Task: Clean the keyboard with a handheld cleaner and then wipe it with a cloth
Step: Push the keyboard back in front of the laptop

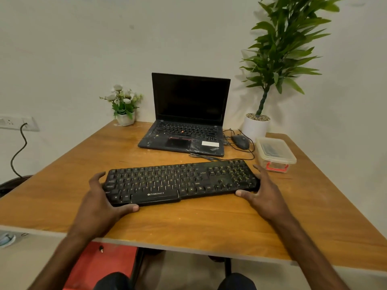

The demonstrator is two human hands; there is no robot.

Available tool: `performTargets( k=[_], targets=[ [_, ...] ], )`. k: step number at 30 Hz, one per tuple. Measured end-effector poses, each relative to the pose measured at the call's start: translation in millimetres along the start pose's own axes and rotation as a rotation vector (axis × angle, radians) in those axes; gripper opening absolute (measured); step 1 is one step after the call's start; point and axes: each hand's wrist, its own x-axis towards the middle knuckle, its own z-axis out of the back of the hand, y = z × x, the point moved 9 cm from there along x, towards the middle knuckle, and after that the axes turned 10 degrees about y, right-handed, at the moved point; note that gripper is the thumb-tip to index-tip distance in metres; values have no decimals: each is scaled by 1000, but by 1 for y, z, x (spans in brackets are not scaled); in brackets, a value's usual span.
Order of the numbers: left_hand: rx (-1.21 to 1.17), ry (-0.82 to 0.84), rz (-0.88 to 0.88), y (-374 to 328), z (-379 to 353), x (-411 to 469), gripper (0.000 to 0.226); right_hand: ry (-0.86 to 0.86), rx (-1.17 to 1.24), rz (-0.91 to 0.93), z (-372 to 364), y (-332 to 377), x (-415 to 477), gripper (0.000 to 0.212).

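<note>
Lying across the near half of the wooden table (188,222), the black keyboard (180,181) was seen set at a slight slant, with its right end farther from the person than its left. It was held at both ends. The left hand (98,201) was clamped on the left end: its thumb was pressed along the front edge near the space bar, and its fingers were curved round the far left corner. The right hand (266,195) was closed on the right end in the same way, with the thumb laid against the front edge below the number pad and the fingers stretched up beside the end toward the back corner. Whether the keyboard was lifted or rested flat on the table could not be told.

Behind the keyboard an open laptop (188,114) with a dark screen was placed, and a black mouse (240,141) with a tangle of cable was seen just beside it on the right. A clear lidded container (276,152) with a red clasp was set near the keyboard's right end. A small pot of white flowers (124,105) was stood at the far left corner, and a tall leafy plant (282,49) in a white pot at the far right. A wall socket (16,122) with a plugged cord was visible on the left.
</note>
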Motion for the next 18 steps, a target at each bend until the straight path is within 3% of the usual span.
performTargets(
  k=[8,18],
  targets=[
    [-159,108,-129,-19,-8,104,134,-290,49,-30,-13,10,32,103],
    [-314,153,-152,-19,-23,195,130,-376,69,-63,-18,8,85,99]
  ],
)
